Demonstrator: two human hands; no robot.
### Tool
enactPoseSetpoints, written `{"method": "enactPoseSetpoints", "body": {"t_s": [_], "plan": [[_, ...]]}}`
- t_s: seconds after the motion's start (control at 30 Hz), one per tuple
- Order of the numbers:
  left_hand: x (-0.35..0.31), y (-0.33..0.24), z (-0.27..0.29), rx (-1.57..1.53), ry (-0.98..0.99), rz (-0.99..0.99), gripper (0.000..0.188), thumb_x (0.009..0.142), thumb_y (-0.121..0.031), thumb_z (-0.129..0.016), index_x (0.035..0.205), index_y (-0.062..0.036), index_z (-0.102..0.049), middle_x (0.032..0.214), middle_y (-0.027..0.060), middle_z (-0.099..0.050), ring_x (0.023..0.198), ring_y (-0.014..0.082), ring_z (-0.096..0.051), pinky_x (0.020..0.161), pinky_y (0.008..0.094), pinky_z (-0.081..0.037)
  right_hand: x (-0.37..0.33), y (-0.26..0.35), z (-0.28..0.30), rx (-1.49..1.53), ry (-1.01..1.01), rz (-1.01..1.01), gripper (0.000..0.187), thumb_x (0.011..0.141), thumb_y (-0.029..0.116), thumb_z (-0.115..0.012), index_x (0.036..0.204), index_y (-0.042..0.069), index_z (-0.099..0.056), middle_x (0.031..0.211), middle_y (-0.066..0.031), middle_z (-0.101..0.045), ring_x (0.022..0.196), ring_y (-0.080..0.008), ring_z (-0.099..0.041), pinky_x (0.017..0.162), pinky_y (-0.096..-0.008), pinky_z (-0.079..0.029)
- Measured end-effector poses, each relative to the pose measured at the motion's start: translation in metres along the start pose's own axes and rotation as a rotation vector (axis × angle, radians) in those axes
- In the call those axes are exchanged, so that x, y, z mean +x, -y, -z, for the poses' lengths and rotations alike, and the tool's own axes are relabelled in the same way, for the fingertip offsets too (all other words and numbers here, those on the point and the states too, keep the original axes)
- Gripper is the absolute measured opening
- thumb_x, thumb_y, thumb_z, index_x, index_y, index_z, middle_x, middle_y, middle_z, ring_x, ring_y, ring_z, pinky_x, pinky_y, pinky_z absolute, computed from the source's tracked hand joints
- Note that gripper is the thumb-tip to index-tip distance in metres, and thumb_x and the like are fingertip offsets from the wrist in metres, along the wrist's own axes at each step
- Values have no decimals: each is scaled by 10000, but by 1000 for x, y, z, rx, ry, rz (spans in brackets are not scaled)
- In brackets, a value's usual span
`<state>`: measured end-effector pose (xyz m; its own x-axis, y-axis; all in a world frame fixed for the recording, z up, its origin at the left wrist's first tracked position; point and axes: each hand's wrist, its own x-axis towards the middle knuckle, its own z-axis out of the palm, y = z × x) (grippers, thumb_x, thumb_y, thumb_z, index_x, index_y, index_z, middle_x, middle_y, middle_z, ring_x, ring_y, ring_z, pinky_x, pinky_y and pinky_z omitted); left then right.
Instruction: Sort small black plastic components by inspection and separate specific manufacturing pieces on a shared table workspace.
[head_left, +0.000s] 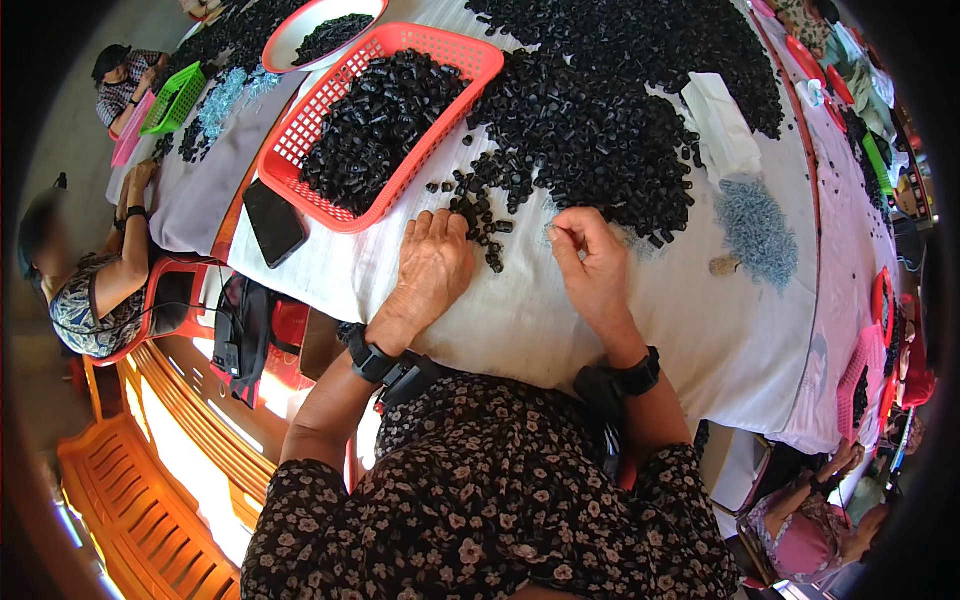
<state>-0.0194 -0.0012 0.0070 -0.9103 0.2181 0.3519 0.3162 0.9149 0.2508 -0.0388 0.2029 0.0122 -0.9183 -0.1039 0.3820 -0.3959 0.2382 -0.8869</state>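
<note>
Black pieces (pixel 600 140): heaped across surface (pixel 700 320), stragglers toward near edge. Left hand (pixel 434 264): fingers curled beside stragglers, tips hidden, grasp cannot be told. Right hand (pixel 596 264): fingers pinched, contents unclear.

Hands of the wearer: one left hand (pixel 434 262), one right hand (pixel 597 262). Near worktop (pixel 720 340): one red basket (pixel 270 165), one red-rimmed bowl (pixel 283 50), one dark phone (pixel 276 224), one white packet (pixel 722 128). Small black parts (pixel 600 160) and clear pieces (pixel 757 237): too many, too overlapped to count.
</note>
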Motion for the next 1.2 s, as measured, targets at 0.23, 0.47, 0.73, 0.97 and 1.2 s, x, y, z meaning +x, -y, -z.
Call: {"method": "enactPoseSetpoints", "body": {"t_s": [0.23, 0.47, 0.73, 0.97, 1.2], "plan": [[-2, -1, 6, -417, -50, 122, 127, 854, -92, -562, 935, 4, -545, 780, 118, -572, 658, 242, -544, 629, 295, -432, -2, -3, -1, 82, 64, -38, 103, 814, -24, -607, 896, 22, -566, 829, -29, -575, 649, -84, -544, 575, -224, -456], [0, -15, 23, -1468, 189, 475, 207, 963, -188, -479, 956, -7, -578, 754, 19, -573, 632, 80, -523, 603, 214, -449, -2, 11, -1, 551, 206, -313, 80, 834, -32, -583, 899, 14, -573, 814, -12, -575, 625, -76, -565, 571, -206, -487], [-8, -32, 9, -1706, 184, 586, 157, 945, -164, -506, 938, -14, -552, 766, 58, -588, 644, 136, -549, 618, 261, -466, -5, 20, -5, 602, 243, -293, 75, 824, -30, -587, 868, 17, -548, 770, -23, -583, 601, -77, -573, 534, -196, -474], [-11, -31, 4, -1824, 183, 495, 124, 938, -137, -514, 951, -17, -542, 818, 81, -608, 689, 151, -564, 657, 271, -481, -7, 16, -6, 512, 220, -254, 59, 825, -15, -581, 837, 28, -543, 744, -9, -576, 574, -50, -557, 490, -174, -454], [-14, -29, 9, -1799, 208, 463, 118, 896, -17, -542, 1013, -2, -552, 884, 108, -625, 747, 155, -586, 711, 261, -484, -8, 16, -8, 499, 202, -271, 63, 820, -21, -575, 825, 33, -543, 739, -1, -567, 572, -43, -546, 493, -175, -458]]}}
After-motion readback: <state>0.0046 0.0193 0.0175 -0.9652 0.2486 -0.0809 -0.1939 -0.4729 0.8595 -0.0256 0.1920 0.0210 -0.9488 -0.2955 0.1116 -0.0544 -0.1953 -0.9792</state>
